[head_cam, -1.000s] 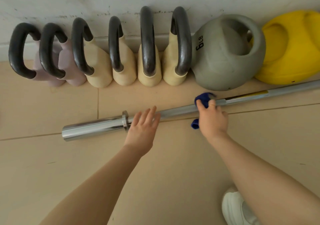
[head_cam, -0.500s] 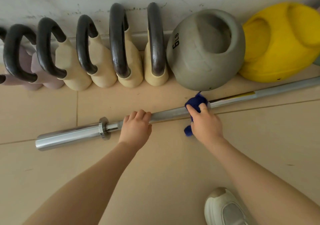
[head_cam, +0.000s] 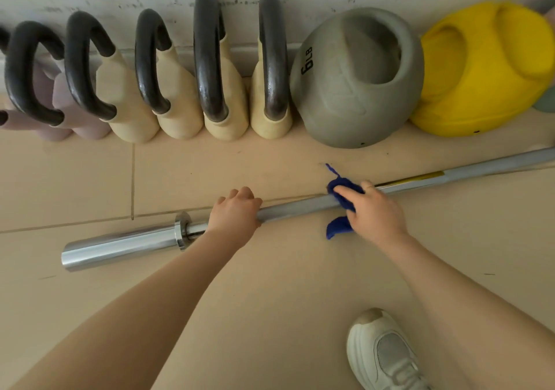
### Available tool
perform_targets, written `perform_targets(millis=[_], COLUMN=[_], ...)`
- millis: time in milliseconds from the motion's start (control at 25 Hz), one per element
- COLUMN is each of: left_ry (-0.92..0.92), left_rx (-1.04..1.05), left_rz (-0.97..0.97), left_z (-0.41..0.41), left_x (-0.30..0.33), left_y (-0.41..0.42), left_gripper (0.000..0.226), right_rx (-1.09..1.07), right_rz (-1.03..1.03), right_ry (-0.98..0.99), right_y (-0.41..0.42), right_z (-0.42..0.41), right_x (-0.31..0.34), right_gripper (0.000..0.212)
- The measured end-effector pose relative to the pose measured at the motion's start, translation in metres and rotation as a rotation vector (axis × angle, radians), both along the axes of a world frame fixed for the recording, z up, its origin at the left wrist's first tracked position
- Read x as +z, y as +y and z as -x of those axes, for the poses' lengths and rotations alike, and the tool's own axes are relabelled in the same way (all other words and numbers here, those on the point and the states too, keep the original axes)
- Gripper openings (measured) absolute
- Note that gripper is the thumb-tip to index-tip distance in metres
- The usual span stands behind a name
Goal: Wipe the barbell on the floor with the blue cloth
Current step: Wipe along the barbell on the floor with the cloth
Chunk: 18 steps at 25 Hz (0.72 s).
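Note:
A long chrome barbell point(head_cam: 297, 208) lies on the beige tile floor, running from a thick sleeve at the lower left up to the right edge. My left hand point(head_cam: 235, 215) grips the shaft just right of the collar, fingers curled over it. Further right, my right hand point(head_cam: 374, 211) holds the blue cloth point(head_cam: 341, 193) wrapped over the shaft, with one end of the cloth hanging out below the hand.
Several kettlebells with dark handles point(head_cam: 207, 59) line the wall behind the bar, beside a grey 6 LB kettlebell point(head_cam: 357, 89) and a yellow one point(head_cam: 486, 71). My white shoe point(head_cam: 381, 350) stands on the floor at the lower right.
My left hand went from flat over the bar to curled round the shaft. The right hand with the cloth stays on the shaft, slightly further left along it.

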State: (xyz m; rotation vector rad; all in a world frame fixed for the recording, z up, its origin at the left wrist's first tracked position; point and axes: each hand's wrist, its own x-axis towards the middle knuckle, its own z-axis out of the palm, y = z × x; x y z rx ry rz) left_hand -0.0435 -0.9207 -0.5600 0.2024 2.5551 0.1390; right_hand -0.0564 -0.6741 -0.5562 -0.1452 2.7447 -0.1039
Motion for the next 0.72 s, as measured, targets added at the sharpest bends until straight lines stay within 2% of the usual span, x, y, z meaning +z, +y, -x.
perform_targets(millis=[120, 200, 320, 360, 480, 520, 600, 720], left_ry=[-0.179, -0.177, -0.117, -0.109, -0.071, -0.059, -0.024, 0.218], left_rx=[-0.043, -0.082, -0.085, -0.071, -0.045, -0.028, -0.030, -0.255], left_rz=[0.063, 0.081, 0.066, 0.046, 0.002, -0.007, 0.005, 0.082], left_z=[-0.003, -0.007, -0.017, -0.020, -0.028, -0.028, -0.032, -0.042], left_x=[-0.001, -0.002, -0.001, -0.002, -0.007, -0.009, -0.006, 0.002], left_y=[-0.005, -0.005, -0.002, -0.003, -0.004, -0.005, -0.008, -0.029], left_gripper=[0.030, 0.026, 0.027, 0.027, 0.027, 0.027, 0.027, 0.034], right_rx=[-0.320, -0.266, -0.020, -0.011, -0.155, -0.123, 0.004, 0.109], right_rz=[-0.031, -0.020, 0.066, 0.022, -0.314, -0.291, -0.037, 0.155], right_ry=[0.051, 0.012, -0.116, -0.141, -0.082, -0.096, -0.173, -0.207], right_y=[0.001, -0.033, -0.045, -0.036, -0.038, -0.061, -0.120, -0.142], right_z=[0.004, -0.009, -0.021, -0.015, -0.002, -0.007, -0.034, -0.046], right_x=[0.000, -0.002, 0.003, 0.006, 0.009, 0.008, 0.006, 0.010], right_gripper=[0.032, 0.029, 0.034, 0.033, 0.034, 0.036, 0.036, 0.033])
